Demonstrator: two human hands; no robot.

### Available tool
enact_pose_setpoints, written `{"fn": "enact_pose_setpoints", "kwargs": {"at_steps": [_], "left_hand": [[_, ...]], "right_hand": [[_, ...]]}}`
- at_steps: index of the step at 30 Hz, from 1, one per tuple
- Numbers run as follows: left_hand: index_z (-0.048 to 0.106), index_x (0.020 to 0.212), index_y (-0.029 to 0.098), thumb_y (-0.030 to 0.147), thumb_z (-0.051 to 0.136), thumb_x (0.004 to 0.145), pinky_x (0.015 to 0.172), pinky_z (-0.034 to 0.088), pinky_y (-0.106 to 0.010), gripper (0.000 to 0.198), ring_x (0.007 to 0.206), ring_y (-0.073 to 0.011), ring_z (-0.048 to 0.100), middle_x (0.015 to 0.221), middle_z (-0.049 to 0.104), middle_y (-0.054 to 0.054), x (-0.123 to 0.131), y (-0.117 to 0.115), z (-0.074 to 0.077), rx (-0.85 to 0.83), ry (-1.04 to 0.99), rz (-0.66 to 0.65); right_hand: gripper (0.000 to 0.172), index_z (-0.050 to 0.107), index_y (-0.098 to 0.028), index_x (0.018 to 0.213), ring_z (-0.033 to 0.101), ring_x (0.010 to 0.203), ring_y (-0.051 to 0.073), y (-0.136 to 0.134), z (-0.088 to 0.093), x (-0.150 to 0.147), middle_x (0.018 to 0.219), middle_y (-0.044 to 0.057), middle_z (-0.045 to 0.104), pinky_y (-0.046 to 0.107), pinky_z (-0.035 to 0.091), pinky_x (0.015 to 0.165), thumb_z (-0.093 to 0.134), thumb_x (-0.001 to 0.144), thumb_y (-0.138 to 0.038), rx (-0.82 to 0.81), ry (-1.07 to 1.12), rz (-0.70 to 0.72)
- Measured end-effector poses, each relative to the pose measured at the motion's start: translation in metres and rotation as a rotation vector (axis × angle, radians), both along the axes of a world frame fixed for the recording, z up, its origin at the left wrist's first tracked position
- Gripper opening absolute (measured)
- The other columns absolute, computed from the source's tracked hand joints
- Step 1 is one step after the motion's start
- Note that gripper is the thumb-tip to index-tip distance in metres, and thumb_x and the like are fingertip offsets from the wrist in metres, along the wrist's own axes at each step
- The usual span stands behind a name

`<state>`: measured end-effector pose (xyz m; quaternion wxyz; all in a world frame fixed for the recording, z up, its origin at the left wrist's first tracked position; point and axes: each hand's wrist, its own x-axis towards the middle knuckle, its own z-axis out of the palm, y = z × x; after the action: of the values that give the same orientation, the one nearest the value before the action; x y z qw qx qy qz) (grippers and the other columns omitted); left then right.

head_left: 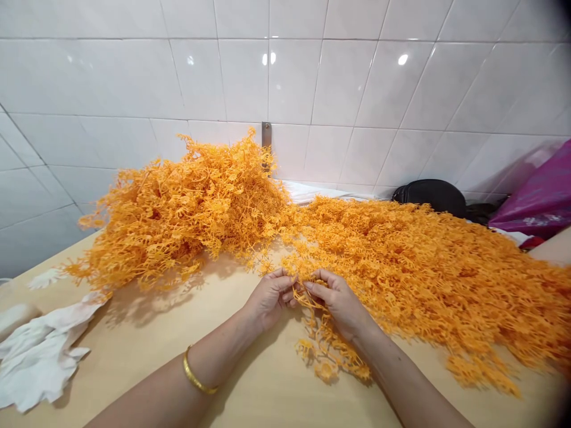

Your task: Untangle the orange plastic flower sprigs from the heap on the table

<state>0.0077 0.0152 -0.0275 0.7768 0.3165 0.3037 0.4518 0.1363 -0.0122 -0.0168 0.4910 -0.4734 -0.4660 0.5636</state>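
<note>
Orange plastic sprigs (325, 339) hang in a tangled strand from between the two hands. The left hand (270, 299), with a gold bangle (194, 370) on its wrist, and the right hand (339, 306) both pinch the strand, close together. A big orange heap (187, 202) sits on the table (147, 368) ahead of the hands, and a wide orange spread (428, 273) runs off to the right. A white cloth (40, 356) lies left of the hands. Behind the table is a wall of shiny white tiles (357, 83) with a metal strip (266, 135). A black bag (430, 197) and a purple bag (535, 190) sit far to the right.
</note>
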Motion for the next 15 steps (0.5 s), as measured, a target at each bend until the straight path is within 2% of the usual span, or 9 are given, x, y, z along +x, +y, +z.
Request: {"fn": "enact_pose_setpoints", "kwargs": {"at_steps": [5, 10, 13, 15], "left_hand": [[0.043, 0.062, 0.014, 0.010, 0.058, 0.063, 0.040, 0.031, -0.018, 0.016, 0.034, -0.0013, 0.028, 0.051, 0.051, 0.002, 0.000, 0.001, 0.000, 0.002, 0.008, -0.022], [0.047, 0.064, 0.013, 0.010, 0.059, 0.062, 0.038, 0.031, -0.017, 0.012, 0.033, -0.0013, 0.028, 0.045, 0.046, 0.005, 0.001, 0.000, 0.002, -0.018, 0.007, -0.018], [0.050, 0.064, 0.012, 0.008, 0.060, 0.060, 0.038, 0.032, -0.018, 0.012, 0.032, -0.0016, 0.028, 0.043, 0.044, 0.006, 0.001, 0.000, 0.002, -0.024, 0.016, -0.008], [0.051, 0.064, 0.012, 0.008, 0.061, 0.059, 0.038, 0.033, -0.018, 0.012, 0.032, -0.0018, 0.029, 0.042, 0.043, 0.006, 0.002, 0.000, 0.002, -0.015, 0.015, -0.012]], "right_hand": [[0.021, 0.050, -0.017, 0.069, 0.033, 0.041, 0.004, 0.000, 0.002, 0.000, 0.046, -0.008, 0.044, 0.018, 0.024, 0.041, 0.062, 0.065, -0.034, 0.026, 0.007, -0.052], [0.031, 0.053, -0.018, 0.080, 0.055, 0.056, 0.011, -0.004, 0.009, -0.005, 0.064, -0.003, 0.059, 0.024, 0.042, 0.055, 0.069, 0.058, -0.033, -0.034, 0.112, 0.003], [0.034, 0.053, -0.017, 0.080, 0.059, 0.064, 0.014, -0.005, 0.008, -0.006, 0.070, 0.000, 0.060, 0.028, 0.045, 0.063, 0.071, 0.055, -0.032, 0.001, 0.137, 0.048], [0.034, 0.053, -0.017, 0.079, 0.059, 0.063, 0.014, -0.004, 0.006, -0.006, 0.069, -0.001, 0.060, 0.028, 0.046, 0.062, 0.071, 0.056, -0.034, 0.017, 0.139, 0.061]]}}
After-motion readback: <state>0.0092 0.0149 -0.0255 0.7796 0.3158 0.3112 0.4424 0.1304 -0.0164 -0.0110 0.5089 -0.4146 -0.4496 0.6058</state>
